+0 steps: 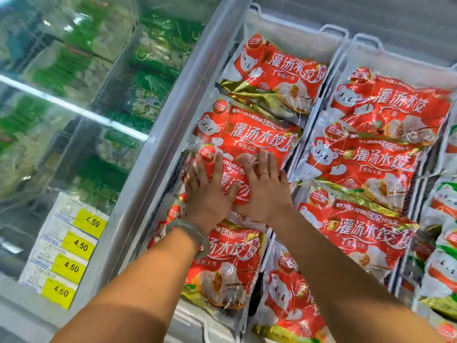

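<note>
The glossy red plastic bag of frozen dumplings point(228, 183) lies in the white freezer basket point(284, 28), with like packs at its 12 and 6 o'clock. The left hand point(207, 194) and right hand point(265, 191) press flat on it, fingers spread, gripping nothing. It is likely heavy, lumpy and frost-slick, so pinch its 3 and 9 o'clock edges.

Bright, even light; glare on freezer glass point(74, 107), blurred wide-angle edges
</note>
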Tool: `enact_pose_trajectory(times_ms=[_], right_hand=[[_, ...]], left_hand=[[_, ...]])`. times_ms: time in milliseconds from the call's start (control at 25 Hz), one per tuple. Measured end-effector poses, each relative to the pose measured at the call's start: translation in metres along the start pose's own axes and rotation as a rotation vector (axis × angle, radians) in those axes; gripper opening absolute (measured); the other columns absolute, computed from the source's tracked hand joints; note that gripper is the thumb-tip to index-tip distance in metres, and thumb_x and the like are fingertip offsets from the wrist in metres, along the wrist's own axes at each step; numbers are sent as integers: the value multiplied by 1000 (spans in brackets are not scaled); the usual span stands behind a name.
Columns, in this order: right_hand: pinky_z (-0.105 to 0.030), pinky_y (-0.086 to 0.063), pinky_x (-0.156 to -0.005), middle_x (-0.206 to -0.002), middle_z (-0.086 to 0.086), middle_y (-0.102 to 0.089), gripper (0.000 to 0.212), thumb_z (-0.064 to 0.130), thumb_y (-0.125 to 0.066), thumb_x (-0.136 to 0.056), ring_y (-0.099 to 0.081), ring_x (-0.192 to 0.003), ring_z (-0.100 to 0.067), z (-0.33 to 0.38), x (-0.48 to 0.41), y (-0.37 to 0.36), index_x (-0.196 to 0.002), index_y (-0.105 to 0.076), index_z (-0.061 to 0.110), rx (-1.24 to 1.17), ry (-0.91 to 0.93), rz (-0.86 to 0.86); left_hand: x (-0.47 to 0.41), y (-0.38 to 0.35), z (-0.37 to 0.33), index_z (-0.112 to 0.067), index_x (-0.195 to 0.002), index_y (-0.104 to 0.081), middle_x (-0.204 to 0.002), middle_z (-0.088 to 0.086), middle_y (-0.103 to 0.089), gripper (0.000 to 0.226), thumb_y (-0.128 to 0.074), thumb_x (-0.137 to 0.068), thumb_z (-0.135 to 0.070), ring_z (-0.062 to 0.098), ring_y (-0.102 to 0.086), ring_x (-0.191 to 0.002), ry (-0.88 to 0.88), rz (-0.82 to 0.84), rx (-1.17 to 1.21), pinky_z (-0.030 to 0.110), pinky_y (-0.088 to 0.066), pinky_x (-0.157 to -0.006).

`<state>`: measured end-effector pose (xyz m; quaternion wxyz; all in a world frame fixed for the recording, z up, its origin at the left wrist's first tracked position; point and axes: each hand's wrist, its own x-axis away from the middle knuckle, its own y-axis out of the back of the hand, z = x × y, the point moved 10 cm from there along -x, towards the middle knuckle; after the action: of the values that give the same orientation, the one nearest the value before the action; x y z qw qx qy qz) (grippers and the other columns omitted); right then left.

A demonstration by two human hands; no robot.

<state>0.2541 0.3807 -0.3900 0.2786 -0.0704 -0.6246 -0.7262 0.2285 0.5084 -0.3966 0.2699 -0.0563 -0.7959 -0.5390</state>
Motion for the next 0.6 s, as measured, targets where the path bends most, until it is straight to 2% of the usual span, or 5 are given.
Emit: enact_pose_trajectory(times_ms=[160, 360, 480, 600], right_hand=[[-58, 3, -117, -153, -11, 35, 123, 84, -47, -61, 31, -141, -33, -13, -26, 10, -147, 22, 32, 34, -38, 9], [-59, 10, -114, -148, -9, 42, 123, 88, -40, -57, 37, -138, -32, -22, -44, 19, -145, 27, 33, 52, -29, -12], [-64, 15, -110, -150, -9, 38, 121, 91, -35, -57, 34, -139, -36, -6, -31, 20, -144, 26, 35, 110, 66, -114], [-64, 18, -109, -154, -6, 34, 117, 94, -29, -58, 35, -138, -36, 6, -22, 8, -146, 22, 37, 164, 146, -77]], left_hand=[[-27, 3, -7, -48, -140, 26, -155, 5, 32, 82, -30, -86, -70, 32, 22, -145, 7, 33, -62, 50, 8, -119], [-39, 10, -16, -45, -142, 27, -155, 5, 32, 87, -33, -84, -71, 32, 23, -145, 26, 10, -23, 50, 11, -118], [-21, 7, -3, -42, -144, 23, -157, 8, 25, 88, -33, -84, -71, 32, 21, -146, 84, -25, 2, 51, 9, -119], [-8, 1, 10, -42, -144, 24, -158, 7, 23, 89, -30, -82, -75, 31, 20, -146, 134, -4, 15, 51, 5, -119]])
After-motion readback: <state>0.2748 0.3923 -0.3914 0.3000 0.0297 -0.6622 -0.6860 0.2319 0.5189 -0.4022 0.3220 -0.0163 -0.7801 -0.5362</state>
